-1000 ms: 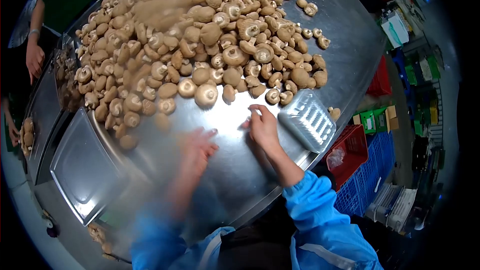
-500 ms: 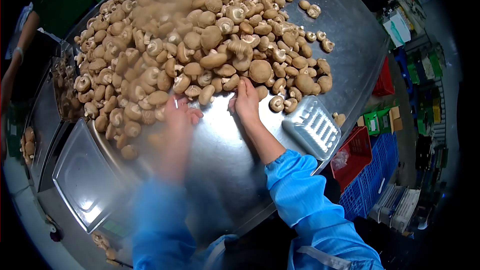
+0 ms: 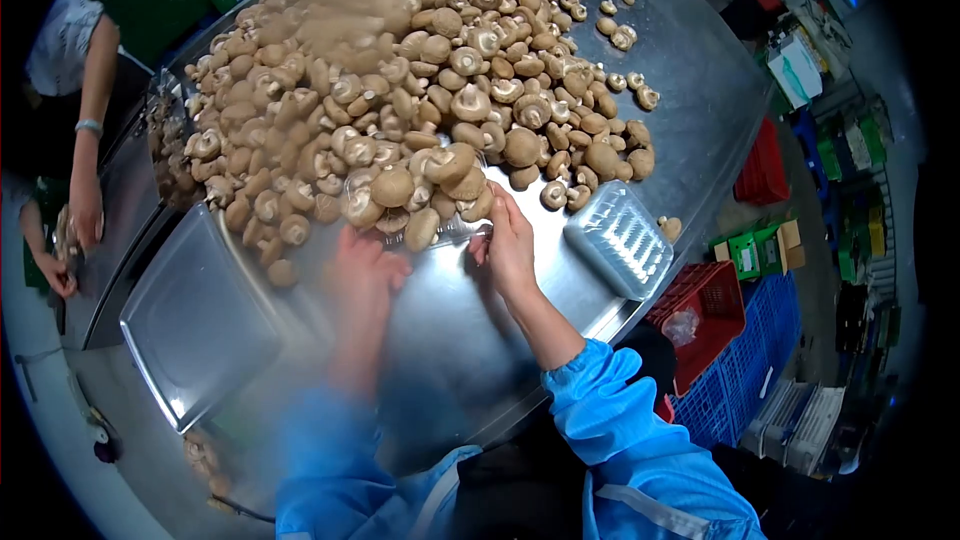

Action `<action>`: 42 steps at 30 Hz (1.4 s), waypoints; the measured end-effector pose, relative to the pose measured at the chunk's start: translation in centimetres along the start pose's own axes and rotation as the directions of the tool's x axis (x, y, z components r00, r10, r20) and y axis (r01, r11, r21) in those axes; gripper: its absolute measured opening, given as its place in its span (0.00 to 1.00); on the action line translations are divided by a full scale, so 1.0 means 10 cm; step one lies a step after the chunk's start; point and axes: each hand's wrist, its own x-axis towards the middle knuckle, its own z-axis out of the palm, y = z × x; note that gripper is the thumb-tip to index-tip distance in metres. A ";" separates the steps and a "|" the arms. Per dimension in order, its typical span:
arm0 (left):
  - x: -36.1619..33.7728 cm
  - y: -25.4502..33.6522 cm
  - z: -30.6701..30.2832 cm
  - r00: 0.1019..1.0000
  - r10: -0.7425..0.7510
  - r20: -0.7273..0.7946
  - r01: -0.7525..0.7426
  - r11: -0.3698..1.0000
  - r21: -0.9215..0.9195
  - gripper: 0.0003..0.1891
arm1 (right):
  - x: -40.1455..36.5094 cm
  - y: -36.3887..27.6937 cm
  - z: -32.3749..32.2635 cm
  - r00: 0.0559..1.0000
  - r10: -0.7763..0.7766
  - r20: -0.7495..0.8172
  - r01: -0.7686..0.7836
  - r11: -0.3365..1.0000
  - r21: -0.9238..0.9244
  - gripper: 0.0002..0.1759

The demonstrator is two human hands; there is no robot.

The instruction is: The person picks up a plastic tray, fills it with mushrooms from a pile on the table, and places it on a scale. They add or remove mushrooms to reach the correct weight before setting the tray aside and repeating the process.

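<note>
A clear plastic tray (image 3: 452, 234) heaped with several brown shiitake mushrooms (image 3: 392, 187) is at the near edge of a large mushroom pile (image 3: 300, 110). My right hand (image 3: 508, 240) grips its right end, thumb on top and fingers curled at the near side. At the tray's near left corner is my left hand (image 3: 368, 265), blurred by a smear on the view; its fingers look curled against the tray. Stacked clear trays (image 3: 622, 240) lie on the steel table (image 3: 690, 70) to the right of my right hand.
A weighing scale with a flat steel plate (image 3: 205, 315) stands at the left. Beyond it, a co-worker's hands (image 3: 85, 210) handle mushrooms at another surface. A red crate (image 3: 705, 315) and a blue crate (image 3: 735, 360) are down at the right.
The mushroom-filled tray now shows clearly between my hands, where mushrooms at the pile's edge were before. The view has shifted, and the co-worker's arms have come further into sight at the left.
</note>
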 end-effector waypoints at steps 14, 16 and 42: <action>-1.16 1.33 -1.13 0.917 0.247 -0.313 -0.197 0.964 0.181 0.22 | -0.86 0.22 1.34 0.911 -0.207 0.357 0.252 0.964 -0.085 0.21; -1.22 1.39 -1.44 0.900 0.254 -0.353 -0.187 0.959 0.212 0.22 | -0.90 0.39 1.55 0.858 -0.323 0.398 0.400 0.908 -0.126 0.21; -1.66 1.67 -2.61 0.494 0.724 -0.482 -0.220 0.640 0.737 0.14 | -0.99 0.67 1.59 0.769 -0.308 0.560 0.542 0.778 -0.316 0.25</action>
